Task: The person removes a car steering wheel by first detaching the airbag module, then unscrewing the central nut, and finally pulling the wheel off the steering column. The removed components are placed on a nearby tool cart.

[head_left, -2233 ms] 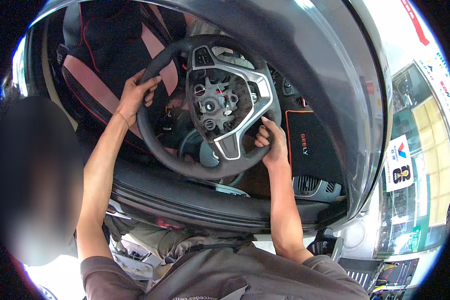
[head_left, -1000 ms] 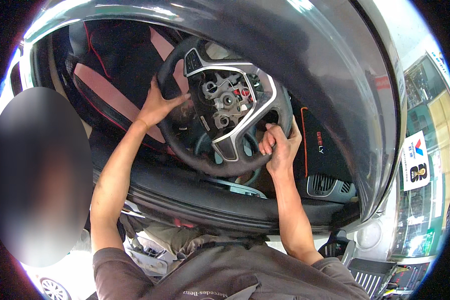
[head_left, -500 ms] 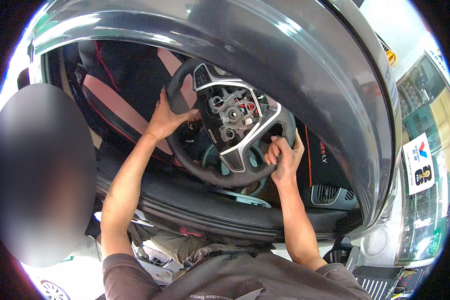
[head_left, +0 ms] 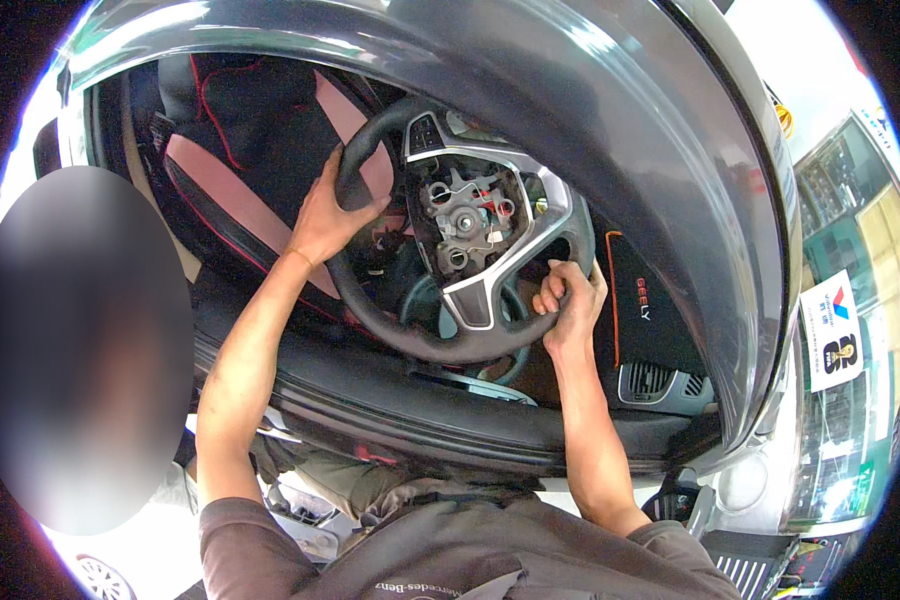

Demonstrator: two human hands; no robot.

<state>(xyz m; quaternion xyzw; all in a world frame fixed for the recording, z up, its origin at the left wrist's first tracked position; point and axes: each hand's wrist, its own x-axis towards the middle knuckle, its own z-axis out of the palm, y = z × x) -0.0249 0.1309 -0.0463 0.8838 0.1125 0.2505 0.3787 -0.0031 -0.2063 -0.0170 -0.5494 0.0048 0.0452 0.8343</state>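
Note:
A black steering wheel [head_left: 440, 345] with silver-trimmed spokes is between my hands, in the car's open doorway. Its middle has no cover, so a grey metal hub [head_left: 464, 223] with round holes and wires shows. My left hand [head_left: 327, 215] is closed round the left rim, its thumb lying across the inner side. On the lower right rim, my right hand [head_left: 573, 305] grips with curled fingers. Behind the lower spoke, partly covered, is a grey-blue ring-shaped part [head_left: 517, 365]. How the wheel is attached behind the hub cannot be seen.
The grey car roof [head_left: 620, 120] arches over the wheel. Black and pink seats [head_left: 230, 195] lie to the left, and a round-ended air vent [head_left: 660, 385] is at the right. The door sill [head_left: 370, 400] runs before my body. A blurred person [head_left: 80, 350] stands at far left.
The steering wheel has shifted slightly away from me, toward the top of the view, and its face has tilted a little. Both hands keep their hold on the rim.

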